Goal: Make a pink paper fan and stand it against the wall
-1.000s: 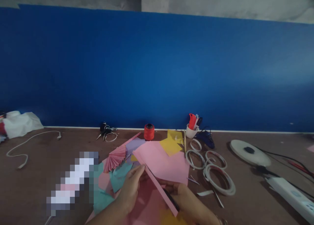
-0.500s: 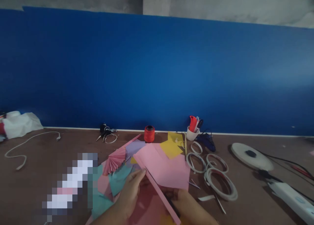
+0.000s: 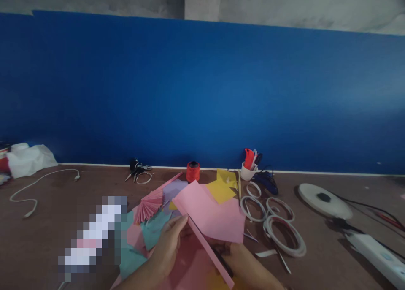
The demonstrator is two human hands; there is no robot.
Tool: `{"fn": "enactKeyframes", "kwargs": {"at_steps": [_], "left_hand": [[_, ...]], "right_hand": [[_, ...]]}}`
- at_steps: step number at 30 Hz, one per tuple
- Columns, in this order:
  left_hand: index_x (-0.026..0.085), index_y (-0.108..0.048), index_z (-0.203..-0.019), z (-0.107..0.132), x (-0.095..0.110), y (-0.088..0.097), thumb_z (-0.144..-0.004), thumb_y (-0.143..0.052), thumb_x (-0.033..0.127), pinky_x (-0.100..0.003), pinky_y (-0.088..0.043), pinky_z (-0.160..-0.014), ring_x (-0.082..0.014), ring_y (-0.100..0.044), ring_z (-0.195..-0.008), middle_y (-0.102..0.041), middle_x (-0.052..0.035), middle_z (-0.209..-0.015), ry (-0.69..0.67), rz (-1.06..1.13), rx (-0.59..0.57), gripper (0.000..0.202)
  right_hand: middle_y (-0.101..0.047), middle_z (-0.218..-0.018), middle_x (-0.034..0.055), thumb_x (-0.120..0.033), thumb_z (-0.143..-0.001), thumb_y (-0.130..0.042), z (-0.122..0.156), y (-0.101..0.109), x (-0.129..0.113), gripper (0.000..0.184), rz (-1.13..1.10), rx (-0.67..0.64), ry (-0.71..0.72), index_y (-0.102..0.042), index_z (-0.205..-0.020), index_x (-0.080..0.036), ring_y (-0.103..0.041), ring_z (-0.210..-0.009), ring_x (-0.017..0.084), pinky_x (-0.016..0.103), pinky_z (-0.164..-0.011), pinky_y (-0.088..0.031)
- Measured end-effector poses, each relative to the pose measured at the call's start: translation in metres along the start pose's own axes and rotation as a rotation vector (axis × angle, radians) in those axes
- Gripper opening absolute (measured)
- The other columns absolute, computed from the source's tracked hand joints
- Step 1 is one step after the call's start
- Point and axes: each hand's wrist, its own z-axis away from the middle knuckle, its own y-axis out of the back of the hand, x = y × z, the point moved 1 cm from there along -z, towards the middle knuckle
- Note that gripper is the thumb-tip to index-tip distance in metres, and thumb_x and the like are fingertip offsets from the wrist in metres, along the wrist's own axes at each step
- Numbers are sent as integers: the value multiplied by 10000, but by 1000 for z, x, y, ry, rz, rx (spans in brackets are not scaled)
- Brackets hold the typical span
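My left hand [image 3: 169, 244] pinches a pink paper sheet [image 3: 218, 218] near its left edge, thumb on top. A long narrow pink strip [image 3: 211, 253] slants down to the right from that thumb, with a dark gap between it and the sheet. Beneath the sheet's lower edge, my right hand [image 3: 238, 258] is closed on dark-handled scissors [image 3: 225, 265], mostly hidden by the strip and fingers. A pleated pink paper fan [image 3: 149, 206] lies left of the sheet, among teal paper pieces [image 3: 156, 231] and purple paper [image 3: 174, 189].
Yellow paper [image 3: 221, 186] lies beyond the sheet, near a red thread spool [image 3: 193, 172] and a white cup [image 3: 248, 172] of pens. Tape rings [image 3: 286, 237] and a power strip [image 3: 376, 256] are on the right. Keys [image 3: 136, 172] and a white cable [image 3: 34, 182] lie left.
Hardly anything differs. My hands, the pink sheet and the strip keep nearly the same place; the view has shifted slightly.
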Motion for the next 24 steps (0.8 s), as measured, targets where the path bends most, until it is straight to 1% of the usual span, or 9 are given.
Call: {"fn": "enactKeyframes", "kwargs": {"at_steps": [4, 6, 8, 12, 16, 18, 20, 24], "left_hand": [[147, -711, -765, -6, 3, 6, -620, -789, 419, -351, -525, -805, -277, -688, -881, -750, -95, -836, -66, 38, 97, 318], [148, -707, -755, -8, 3, 9, -615, -795, 411, -349, -528, -791, -278, -688, -876, -748, -83, -801, -76, 35, 116, 311], [153, -697, -706, -8, 2, 10, -593, -807, 405, -346, -535, -759, -277, -692, -840, -742, -68, -740, -69, 30, 133, 297], [153, -692, -651, -6, 1, 10, -587, -812, 387, -327, -539, -710, -256, -695, -746, -731, -54, -686, -48, -8, 120, 270], [159, -696, -646, -4, 0, 10, -618, -795, 381, -287, -527, -655, -234, -692, -711, -729, -45, -675, -62, -29, 101, 245], [160, -691, -635, -4, 0, 10, -625, -790, 387, -274, -519, -625, -233, -692, -709, -728, -47, -669, -54, -38, 100, 249], [153, -688, -630, -3, 0, 9, -626, -789, 388, -277, -520, -627, -240, -693, -725, -728, -55, -674, -36, -35, 87, 256], [139, -686, -642, -2, 2, 6, -607, -797, 405, -290, -528, -641, -241, -692, -721, -725, -65, -682, -31, -22, 72, 291]], "right_hand": [[-733, -856, 43, -251, -674, -630, -3, 1, 4, 400, -20, 1, -36, -716, -1058, -184, -622, -673, 162, 284, -669, -507], [-731, -834, 46, -254, -668, -639, -3, 0, 4, 393, -17, -5, -33, -722, -1044, -174, -627, -679, 165, 288, -680, -506], [-728, -803, 45, -250, -665, -643, -1, -1, 0, 375, -10, -14, -33, -730, -1020, -167, -629, -675, 164, 285, -675, -505], [-715, -733, 28, -224, -665, -632, 2, -6, -10, 308, -41, -48, -53, -752, -941, -161, -611, -604, 135, 283, -673, -507], [-712, -720, 23, -203, -633, -629, 3, -8, -15, 316, -68, -35, -60, -756, -919, -159, -619, -631, 143, 285, -701, -507], [-713, -727, 17, -192, -627, -613, 2, -8, -15, 337, -45, -26, -78, -755, -931, -166, -608, -613, 134, 278, -688, -506], [-715, -740, 16, -187, -626, -600, 2, -7, -14, 357, -22, -26, -85, -753, -948, -168, -598, -602, 126, 264, -664, -501], [-710, -733, 8, -181, -635, -569, 2, -4, -10, 381, 15, -20, -80, -748, -971, -172, -568, -576, 99, 198, -576, -455]]}}
